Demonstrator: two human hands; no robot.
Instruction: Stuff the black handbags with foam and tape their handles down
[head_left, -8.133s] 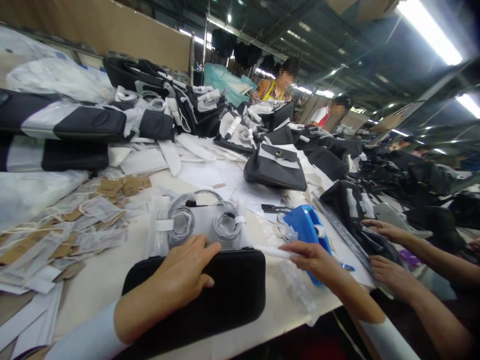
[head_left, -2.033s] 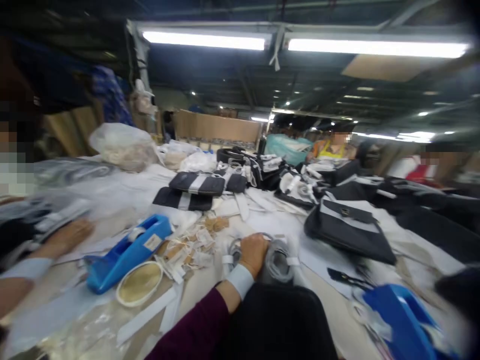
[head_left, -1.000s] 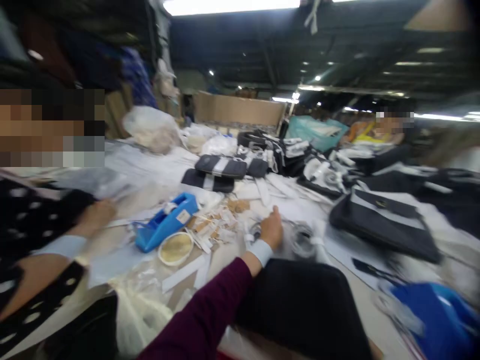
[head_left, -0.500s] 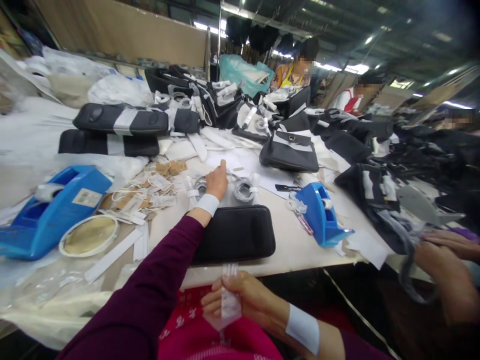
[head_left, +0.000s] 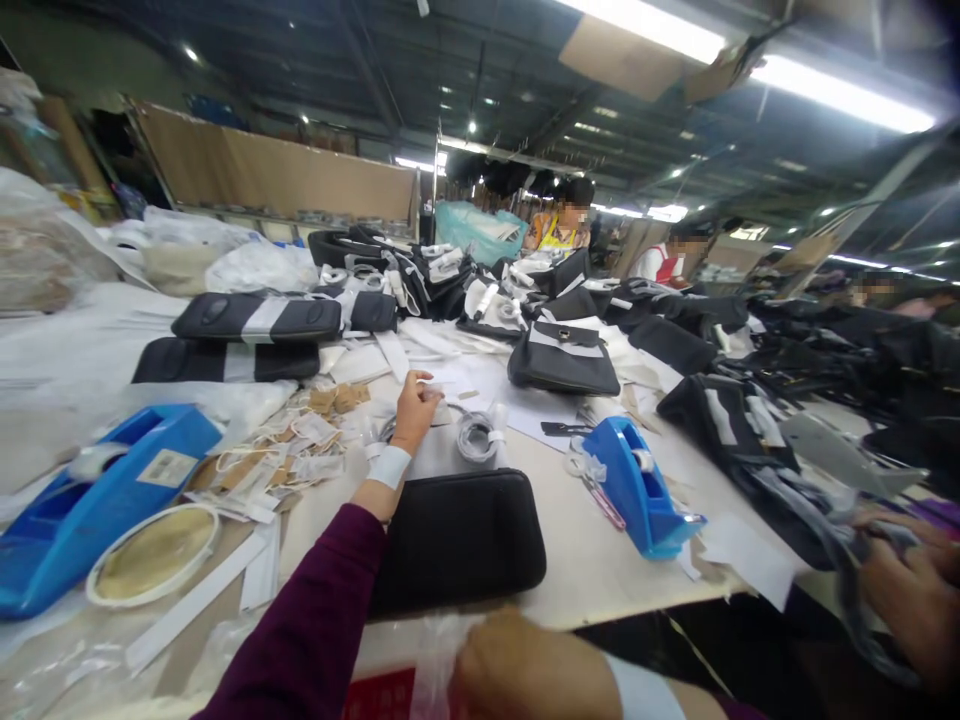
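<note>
A black bag [head_left: 465, 540] lies on its side on the table in front of me, its smooth base towards me. Beyond its far edge is a coiled strap [head_left: 477, 437] in clear and white wrapping. My left hand [head_left: 416, 408] is raised over the bag's far side, thumb and fingers pinched around a small pale piece too small to name. At the near table edge my right hand [head_left: 517, 660] is blurred by motion and curled closed, with a clear plastic strip [head_left: 437, 650] at its fingers, close to the bag's near edge.
Blue tape dispensers stand left [head_left: 112, 500] and right [head_left: 637, 490]. Paper tags [head_left: 300, 440] and a round shallow dish [head_left: 154, 555] lie left. Another black bag [head_left: 562, 360] and stacked black bags [head_left: 255, 318] sit further back. At right, a co-worker's hands [head_left: 900, 570] hold grey strips.
The view has tilted up. My left hand has lifted slightly from beyond the bag, its fingers now pinched. My right hand, earlier clearly holding the clear plastic strip, is now blurred at the near edge.
</note>
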